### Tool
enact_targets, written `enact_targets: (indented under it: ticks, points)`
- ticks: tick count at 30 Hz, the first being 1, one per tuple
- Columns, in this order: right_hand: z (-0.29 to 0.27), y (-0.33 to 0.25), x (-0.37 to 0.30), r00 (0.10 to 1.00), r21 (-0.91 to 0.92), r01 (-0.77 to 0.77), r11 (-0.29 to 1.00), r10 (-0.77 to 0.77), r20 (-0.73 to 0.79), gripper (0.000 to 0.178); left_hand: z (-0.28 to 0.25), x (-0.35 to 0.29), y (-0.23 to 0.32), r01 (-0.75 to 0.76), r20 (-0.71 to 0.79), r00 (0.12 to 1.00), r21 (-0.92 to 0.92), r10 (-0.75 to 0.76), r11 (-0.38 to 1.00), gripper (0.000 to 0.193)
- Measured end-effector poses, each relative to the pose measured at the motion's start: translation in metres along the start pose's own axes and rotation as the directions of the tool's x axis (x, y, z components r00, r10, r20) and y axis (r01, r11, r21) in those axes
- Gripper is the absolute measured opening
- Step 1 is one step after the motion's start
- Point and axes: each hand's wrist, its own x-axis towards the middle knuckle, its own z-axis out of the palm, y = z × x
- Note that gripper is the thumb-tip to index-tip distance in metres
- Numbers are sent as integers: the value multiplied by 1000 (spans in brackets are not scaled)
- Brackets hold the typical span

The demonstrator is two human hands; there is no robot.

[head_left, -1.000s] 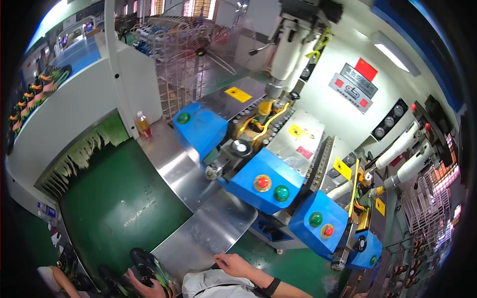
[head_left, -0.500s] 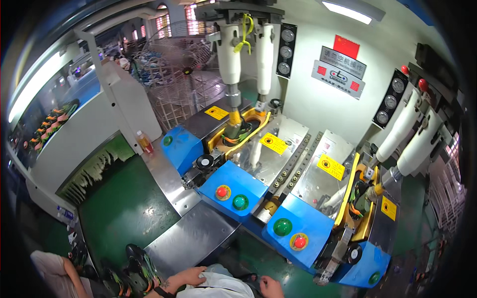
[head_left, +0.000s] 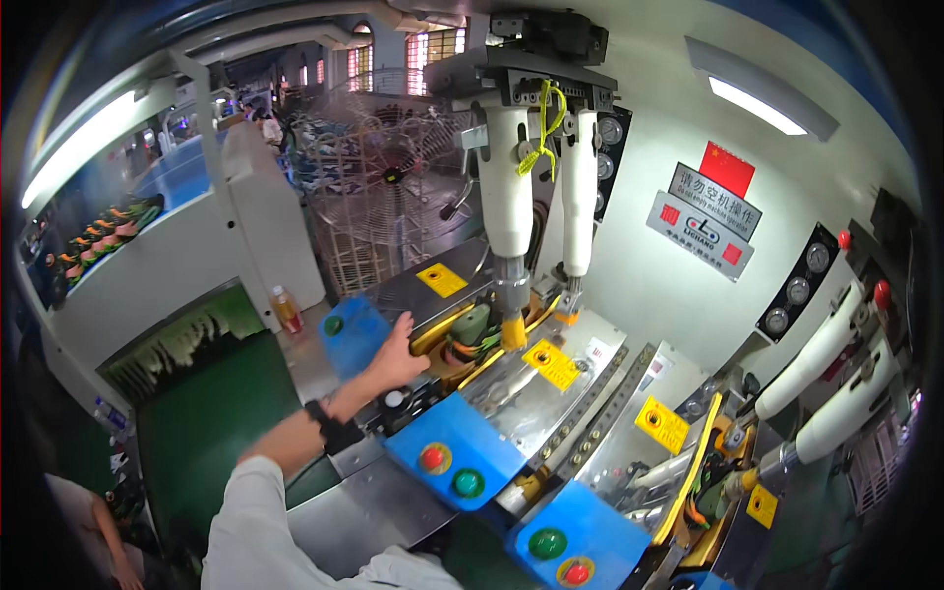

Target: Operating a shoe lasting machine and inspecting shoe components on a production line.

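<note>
My left hand (head_left: 396, 359) reaches out at the left station of a blue and white press, fingers stretched and empty. It is beside the near end of a dark shoe with green and orange trim (head_left: 470, 332), which sits between yellow side pads (head_left: 440, 334). A yellow-tipped ram (head_left: 513, 331) hangs beside the shoe, below a white cylinder (head_left: 505, 182). In the right station another dark shoe with orange trim (head_left: 699, 503) sits behind a long yellow pad (head_left: 688, 462), a second ram (head_left: 744, 481) against it. My right hand is out of the picture.
Blue control boxes with red and green buttons (head_left: 455, 447) stand in front of the stations. To the left is a conveyor tunnel with a green belt (head_left: 216, 423) and a bottle (head_left: 286, 308) near its edge. A caged fan (head_left: 392, 175) stands behind. Another person's arm (head_left: 113, 541) shows lower left.
My left hand has gone from my lap up to the left station. The left ram has come off the shoe there. My right hand has left the picture, and the view has shifted.
</note>
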Motion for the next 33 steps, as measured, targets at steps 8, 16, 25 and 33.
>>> enact_targets:
  ticks: [8, 16, 25, 33]
  points:
    - [25, -2, -38, 998, 87, -57, 995, 58, -10, 36, 79, 154, -13, 196, 519, 830, 66, -201, 978, 68]
    - [-3, -21, -12, 989, 31, 84, 996, -87, 119, 38, 38, 187, 17, 476, 691, 703, -277, -172, 835, 47]
    - [-19, -30, 30, 956, -68, 184, 981, -162, 243, 35, -151, -137, 61, 265, 114, 924, -879, -365, 397, 77]
    - [1, -100, 38, 823, 234, 193, 953, -287, 491, 25, -205, -441, 138, 129, -565, 360, -758, -742, 640, 51]
